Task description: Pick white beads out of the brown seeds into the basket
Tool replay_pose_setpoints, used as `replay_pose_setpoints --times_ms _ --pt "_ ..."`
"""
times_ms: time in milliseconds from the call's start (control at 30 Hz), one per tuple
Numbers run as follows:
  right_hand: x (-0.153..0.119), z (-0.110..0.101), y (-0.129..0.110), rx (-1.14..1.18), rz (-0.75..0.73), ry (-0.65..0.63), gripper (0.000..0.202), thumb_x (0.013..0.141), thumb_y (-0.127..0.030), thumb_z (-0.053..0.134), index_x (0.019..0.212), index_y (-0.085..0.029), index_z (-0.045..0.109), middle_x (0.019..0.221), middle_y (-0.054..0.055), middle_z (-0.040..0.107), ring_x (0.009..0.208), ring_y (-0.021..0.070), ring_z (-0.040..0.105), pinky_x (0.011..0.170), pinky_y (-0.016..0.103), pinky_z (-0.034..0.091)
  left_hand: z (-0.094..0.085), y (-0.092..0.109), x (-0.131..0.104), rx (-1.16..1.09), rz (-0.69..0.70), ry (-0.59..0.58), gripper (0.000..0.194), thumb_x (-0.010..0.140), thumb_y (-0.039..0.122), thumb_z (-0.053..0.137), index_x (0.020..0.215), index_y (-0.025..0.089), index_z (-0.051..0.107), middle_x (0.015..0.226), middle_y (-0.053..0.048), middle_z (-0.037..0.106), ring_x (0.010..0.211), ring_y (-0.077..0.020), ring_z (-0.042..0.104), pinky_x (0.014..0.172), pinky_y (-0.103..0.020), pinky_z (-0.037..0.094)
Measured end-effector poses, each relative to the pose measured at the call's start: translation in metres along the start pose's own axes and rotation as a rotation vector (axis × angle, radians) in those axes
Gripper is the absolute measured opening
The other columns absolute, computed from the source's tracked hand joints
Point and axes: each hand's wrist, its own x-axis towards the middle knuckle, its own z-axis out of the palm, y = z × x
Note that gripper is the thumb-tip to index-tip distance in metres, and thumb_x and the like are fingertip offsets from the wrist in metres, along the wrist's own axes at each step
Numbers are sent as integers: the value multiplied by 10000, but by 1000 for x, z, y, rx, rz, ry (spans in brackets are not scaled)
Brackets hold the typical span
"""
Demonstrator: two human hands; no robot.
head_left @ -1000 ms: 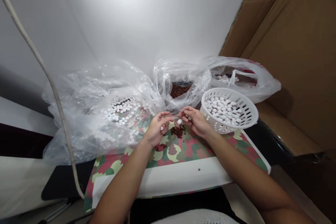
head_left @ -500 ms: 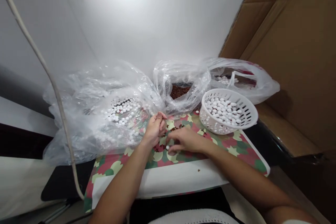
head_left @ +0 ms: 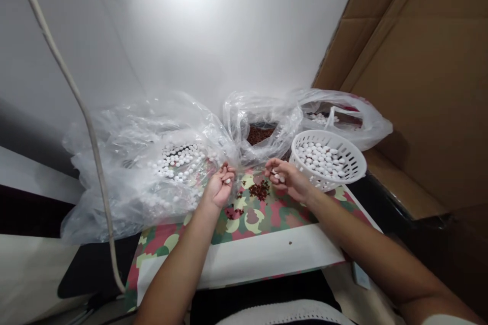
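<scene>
We see the left hand (head_left: pixel 220 185) turned palm up near the middle of the worktop (head_left: pixel 278 218), its fingers loosely curled round one small white ball (head_left: pixel 227 181); whether the fingertips pinch anything else is too small to tell. The right hand (head_left: pixel 288 177), just beside the slotted basket (head_left: pixel 357 165), has its fingers half folded over a few white balls (head_left: pixel 281 179), and we cannot count them surely.

The likeliest slip, we judge, is a dropped ball: the pieces look round and smooth, several share one loose grip, and any straightening of the right fingers to pinch something could free the others. A ball let go here could roll over the patterned cover toward the near edge.

Between and below the hands lie a pile of reddish-brown bits (head_left: pixel 259 191) and a smaller scatter (head_left: pixel 233 212). We think a low sweep of either wrist could spread them further; one stray speck (head_left: pixel 290 242) already lies on the pale strip.

The basket, holding many white balls (head_left: pixel 320 160), stands near the right edge, so a knock from the right forearm might tip it. The limp left bag (head_left: pixel 125 129) lies close behind the left hand, and a snagged fold could drag its contents out.
</scene>
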Motion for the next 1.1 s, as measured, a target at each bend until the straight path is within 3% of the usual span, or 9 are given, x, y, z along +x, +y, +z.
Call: replay_pose_setpoints --times_ms 100,167,267,333,433,533,667,867,1100 --pt "-1 -11 15 -540 -158 166 291 812 -397 515 887 -126 592 805 45 554 662 61 451 579 171 333 -1 2 -4 -7 -45 -66 220 944 97 249 903 74 464 713 -18 344 434 -14 259 339 -59 156" --pt "-1 -16 26 -872 -286 176 256 835 -335 512 920 -152 670 888 60 587 800 94 504 729 203 374 -4 0 -4 126 -52 -85 248 965 211 298 807 89 446 699 -17 336 433 -34 260 305 -105 125" --pt "1 -20 38 -1078 -340 138 238 847 -254 504 967 -188 698 904 63 592 819 103 512 757 208 368 -11 -9 -1 341 -13 -128 248 936 264 463 750 102 430 728 -32 382 448 -45 264 307 -123 147" --pt "4 -21 43 -1107 -357 132 215 836 -236 523 947 -187 700 888 58 590 796 96 507 735 193 363 -16 -14 1 434 21 -187 280 834 283 678 801 94 474 779 -46 426 478 -42 288 324 -109 173" --pt "8 -21 46 -1137 -373 125 156 798 -212 560 863 -146 685 827 50 582 725 76 479 684 174 340 -20 -19 3 554 62 -248 551 604 394 896 890 86 539 741 -28 420 486 -40 275 334 -108 163" --pt "10 -19 39 -1085 -363 126 159 787 -235 563 803 -107 656 795 49 587 682 68 471 647 168 329 -21 -21 4 671 100 -247 669 535 469 919 954 85 566 750 -47 473 469 -29 258 347 -117 157" --pt "7 -5 20 -897 -372 240 227 796 -324 569 823 -119 664 784 32 612 681 65 500 642 165 347 -21 -27 5 768 132 -242 691 508 475 927 954 75 581 942 -139 554 467 -12 275 360 -124 141" --pt "6 21 15 -761 -495 341 254 814 -367 555 848 -136 656 706 3 585 607 38 457 587 147 337 -21 -33 6 770 168 -233 650 498 497 922 871 93 575 736 -60 513 457 -28 274 356 -137 124" --pt "6 30 24 -782 -537 390 231 813 -335 551 809 -122 641 723 8 601 606 40 480 590 145 353 -20 -37 5 811 192 -174 623 473 479 930 790 96 555 652 -23 468 446 -33 284 356 -134 147"
